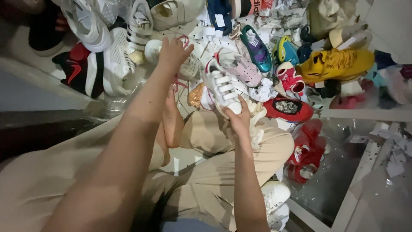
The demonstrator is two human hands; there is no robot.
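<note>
I sit cross-legged on the floor in beige trousers (214,141). My right hand (237,117) grips the toe of a small white strap sneaker (222,86) with red trim, holding it up over my knee. My left hand (173,52) reaches forward with fingers spread over a white sneaker with a round opening (153,50) in the pile; nothing is in its grasp. A pink perforated clog (243,68) lies just beyond the held sneaker.
Many shoes crowd the floor ahead: a yellow sneaker (337,63), a teal shoe (256,47), a red shoe stuffed with paper (288,110), black-and-red sneakers (79,68), white striped sneakers (139,25). Crumpled paper and plastic bags lie around. A white sneaker (274,202) rests by my right knee.
</note>
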